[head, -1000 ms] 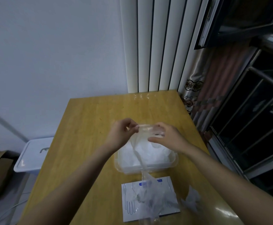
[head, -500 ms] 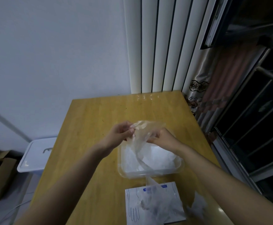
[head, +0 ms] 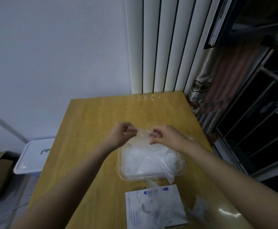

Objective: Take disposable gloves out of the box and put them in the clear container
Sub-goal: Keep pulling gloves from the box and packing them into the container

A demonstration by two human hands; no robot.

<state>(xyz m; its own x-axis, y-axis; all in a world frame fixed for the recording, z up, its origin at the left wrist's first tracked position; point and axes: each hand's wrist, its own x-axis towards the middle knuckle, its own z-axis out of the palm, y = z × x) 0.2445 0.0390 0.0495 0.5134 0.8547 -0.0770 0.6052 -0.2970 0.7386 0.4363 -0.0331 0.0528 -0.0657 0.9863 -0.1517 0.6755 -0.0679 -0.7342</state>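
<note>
Two hands, left hand (head: pixel 121 135) and right hand (head: pixel 165 136), pinch one thin glove (head: pixel 142 135) with curled fingers, above the tub (head: pixel 151 176).

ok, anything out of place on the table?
Yes. One glove droops over the container's near rim, partly outside. A loose glove lies on the table right of the box. Left hand and right hand pinch a third glove above the container; nothing else stands out.

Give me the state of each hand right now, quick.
Left hand: closed, pinching one edge of the clear glove.
Right hand: closed, pinching the other edge of the same glove.
</note>
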